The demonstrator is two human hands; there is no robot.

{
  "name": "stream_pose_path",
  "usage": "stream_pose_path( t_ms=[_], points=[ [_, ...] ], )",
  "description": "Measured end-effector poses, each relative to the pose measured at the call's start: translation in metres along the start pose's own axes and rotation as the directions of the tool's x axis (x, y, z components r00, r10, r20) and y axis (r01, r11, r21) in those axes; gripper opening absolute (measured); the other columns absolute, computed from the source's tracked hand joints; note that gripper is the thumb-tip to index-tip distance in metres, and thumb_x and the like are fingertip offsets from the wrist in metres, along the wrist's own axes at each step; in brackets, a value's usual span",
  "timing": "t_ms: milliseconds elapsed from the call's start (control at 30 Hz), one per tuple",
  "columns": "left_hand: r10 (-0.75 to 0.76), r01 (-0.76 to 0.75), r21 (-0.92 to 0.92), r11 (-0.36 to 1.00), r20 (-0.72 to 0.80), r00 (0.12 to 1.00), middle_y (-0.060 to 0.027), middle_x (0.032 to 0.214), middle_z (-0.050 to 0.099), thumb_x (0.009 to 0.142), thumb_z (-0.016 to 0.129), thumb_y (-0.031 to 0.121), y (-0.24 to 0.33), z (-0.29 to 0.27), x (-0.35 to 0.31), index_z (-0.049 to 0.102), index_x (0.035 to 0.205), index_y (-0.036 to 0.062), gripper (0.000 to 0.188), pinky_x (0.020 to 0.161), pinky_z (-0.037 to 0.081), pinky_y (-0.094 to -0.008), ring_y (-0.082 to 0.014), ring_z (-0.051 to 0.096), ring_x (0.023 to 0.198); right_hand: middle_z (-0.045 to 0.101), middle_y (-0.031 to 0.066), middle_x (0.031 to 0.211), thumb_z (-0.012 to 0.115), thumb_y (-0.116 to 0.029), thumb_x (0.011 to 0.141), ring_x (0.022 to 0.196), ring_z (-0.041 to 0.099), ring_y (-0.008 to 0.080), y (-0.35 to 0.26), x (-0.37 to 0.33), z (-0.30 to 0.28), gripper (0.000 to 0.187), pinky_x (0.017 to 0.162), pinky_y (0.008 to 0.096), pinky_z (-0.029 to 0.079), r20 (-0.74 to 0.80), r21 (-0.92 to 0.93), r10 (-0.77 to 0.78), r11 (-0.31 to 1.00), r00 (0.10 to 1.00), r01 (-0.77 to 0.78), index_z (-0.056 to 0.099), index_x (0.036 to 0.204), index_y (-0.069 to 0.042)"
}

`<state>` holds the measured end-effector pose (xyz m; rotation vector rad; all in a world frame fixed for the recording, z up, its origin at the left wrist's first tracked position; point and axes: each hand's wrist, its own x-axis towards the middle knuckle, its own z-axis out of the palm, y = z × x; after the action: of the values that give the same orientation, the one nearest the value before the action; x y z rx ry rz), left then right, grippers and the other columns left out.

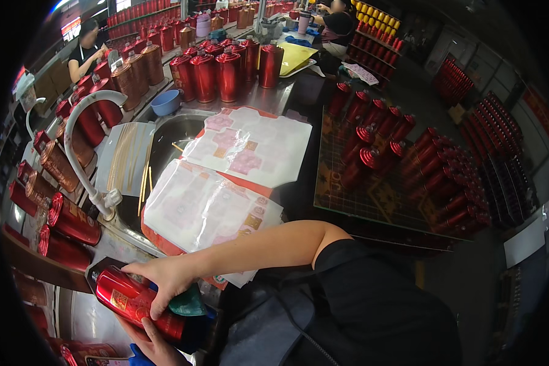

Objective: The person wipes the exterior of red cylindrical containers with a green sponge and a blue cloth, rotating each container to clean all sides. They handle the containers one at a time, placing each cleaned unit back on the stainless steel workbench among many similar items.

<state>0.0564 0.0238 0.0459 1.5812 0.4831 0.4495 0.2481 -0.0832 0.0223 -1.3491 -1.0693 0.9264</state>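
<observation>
Your right hand (169,279) is clamped over the red bottle (137,303), tilted beside the printed sheets (207,204); your left hand (155,349) clasps its underside. Support the weight with 2 hands; apply even, light finger pressure.

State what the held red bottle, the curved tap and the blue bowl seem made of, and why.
Red bottle: perhaps coated glass or metal, glossy; it shows bright highlights. Tap: probably metal, smooth, pale finish; soft reflections suggest this. Blue bowl: likely plastic, fairly smooth; its even colour hints so.
</observation>
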Motion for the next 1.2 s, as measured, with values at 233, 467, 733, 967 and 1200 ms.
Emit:
stream_pose_path(
  t_ms=[233, 467, 733, 967, 1200],
  points=[
    [-0.019, -0.007, -0.322, 0.947, -0.079, 0.997, -0.0177, 0.148, 0.048, 0.107, 0.052, 0.028, -0.036, -0.003, 0.010, 0.025, 0.160, 0.0043, 0.064, 0.104, 0.049, -0.0390, -0.0267, 0.056, 0.127, 0.059, 0.0230, 0.135, 0.085, -0.046, 0.080, 0.122, 0.059, 0.0269, 0.009, -0.001, -0.002, 0.103, 0.100, 0.0360, 0.050, -0.039, -0.014, 0.134, 0.991, 0.990, -0.135, 0.029, 0.156, -0.003],
    [0.049, -0.044, -0.295, 0.955, 0.008, 0.999, -0.0105, 0.142, 0.054, 0.109, 0.049, 0.025, -0.021, 0.000, 0.017, 0.034, 0.153, -0.0004, 0.053, 0.108, 0.043, -0.0314, -0.0168, 0.054, 0.128, 0.059, 0.0104, 0.117, 0.068, -0.021, 0.098, 0.077, 0.057, 0.0086, -0.024, -0.020, -0.005, 0.072, 0.070, 0.0227, 0.049, 0.060, 0.249, 0.316, 0.914, 0.947, -0.321, 0.031, 0.156, 0.001],
    [0.031, -0.004, -0.365, 0.931, 0.069, 0.997, -0.0146, 0.148, 0.047, 0.105, 0.057, 0.020, -0.011, -0.004, 0.015, 0.026, 0.156, -0.0021, 0.064, 0.114, 0.036, -0.0353, -0.0212, 0.047, 0.135, 0.062, 0.0097, 0.117, 0.077, -0.024, 0.091, 0.091, 0.059, 0.0100, -0.018, -0.021, -0.007, 0.077, 0.075, 0.0234, 0.049, 0.083, 0.372, 0.330, 0.865, 0.940, -0.336, 0.037, 0.154, -0.004],
    [0.036, -0.015, -0.317, 0.948, 0.062, 0.997, -0.0147, 0.147, 0.048, 0.098, 0.065, 0.011, -0.012, 0.000, 0.017, 0.024, 0.156, -0.0022, 0.073, 0.114, 0.036, -0.0367, -0.0216, 0.047, 0.136, 0.061, 0.0100, 0.120, 0.083, -0.023, 0.086, 0.094, 0.059, 0.0101, -0.023, -0.021, -0.004, 0.085, 0.076, 0.0227, 0.048, 0.048, 0.328, 0.345, 0.881, 0.937, -0.341, 0.037, 0.154, -0.004],
    [0.035, -0.015, -0.323, 0.946, 0.056, 0.998, -0.0147, 0.149, 0.046, 0.102, 0.062, 0.017, -0.017, -0.004, 0.015, 0.022, 0.157, -0.0030, 0.072, 0.115, 0.036, -0.0366, -0.0216, 0.045, 0.137, 0.061, 0.0098, 0.119, 0.081, -0.025, 0.088, 0.088, 0.059, 0.0093, -0.020, -0.021, -0.005, 0.082, 0.072, 0.0219, 0.048, 0.061, 0.375, 0.354, 0.858, 0.933, -0.350, 0.037, 0.153, -0.002]
  ],
)
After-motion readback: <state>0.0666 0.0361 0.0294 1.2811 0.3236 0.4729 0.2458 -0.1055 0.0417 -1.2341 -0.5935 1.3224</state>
